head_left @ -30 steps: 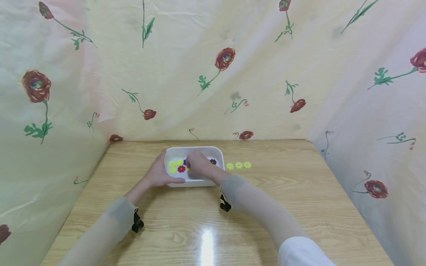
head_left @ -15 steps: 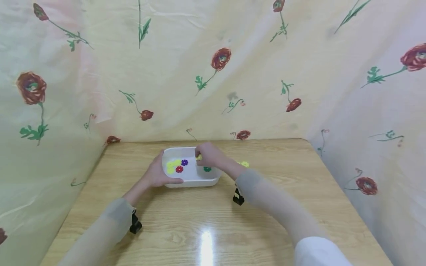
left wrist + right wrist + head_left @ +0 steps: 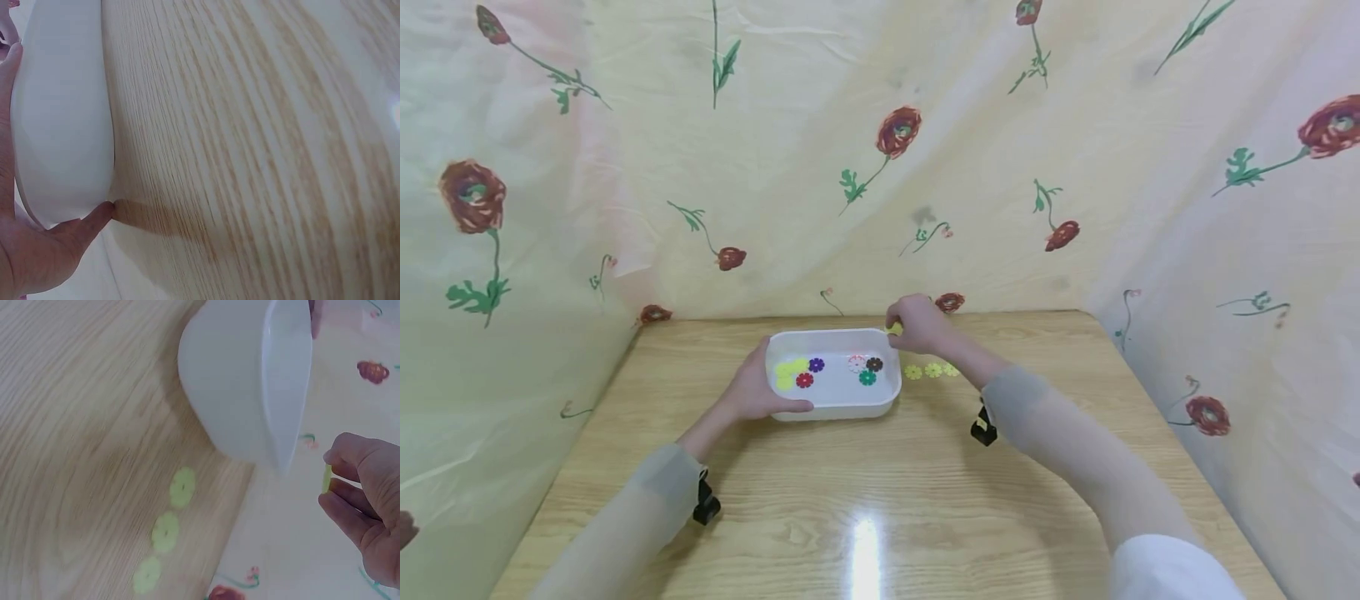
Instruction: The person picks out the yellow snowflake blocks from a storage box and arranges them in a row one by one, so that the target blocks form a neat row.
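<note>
My left hand (image 3: 751, 392) grips the left end of a white plastic tub (image 3: 835, 412), its thumb along the front wall. Inside lie several yellow flower-shaped pieces (image 3: 786, 372), a purple one (image 3: 816, 365), a red one (image 3: 805, 380), a pink-and-white one (image 3: 857, 363), a dark brown one (image 3: 874, 364) and a green one (image 3: 867, 377). Just beyond the tub's back right corner, my right hand (image 3: 922, 325) is raised. Between thumb and fingers it pinches a yellow flower-shaped piece (image 3: 326, 479), seen edge-on in the right wrist view.
Three yellow flower-shaped pieces (image 3: 165, 532) lie in a row on the wooden table (image 3: 820, 483), right of the tub. A flower-printed cloth (image 3: 790, 167) hangs behind the table's far edge and along both sides.
My right hand has come out of the tub with the yellow flower-shaped piece, moving right and back over the rim. The left hand keeps its hold on the tub.
</note>
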